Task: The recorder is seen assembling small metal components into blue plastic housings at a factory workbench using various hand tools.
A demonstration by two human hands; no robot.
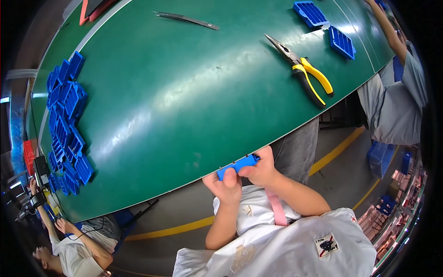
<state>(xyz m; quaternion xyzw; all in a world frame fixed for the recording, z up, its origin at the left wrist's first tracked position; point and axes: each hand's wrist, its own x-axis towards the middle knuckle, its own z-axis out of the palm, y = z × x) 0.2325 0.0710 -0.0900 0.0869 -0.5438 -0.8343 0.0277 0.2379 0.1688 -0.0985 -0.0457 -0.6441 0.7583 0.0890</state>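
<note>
Both of my hands grip a blue plastic slotted case point(239, 166) at the near edge of the green table, holding it edge-on. My left hand point(224, 187) pinches its left end, with the thumb on the side facing me. Around the right end, my right hand point(261, 169) is closed, its thumb pressed near the middle. Small dark points stick up along the far edge of the case. Its slotted face is turned out of sight.
Long-nose pliers point(305, 69) with yellow and black handles lie right of centre; tweezers point(187, 20) lie farther back. Blue slotted cases are heaped point(67, 124) at the left, with two more point(341, 42) at the far right. Other people sit at both ends of the table point(152, 92).
</note>
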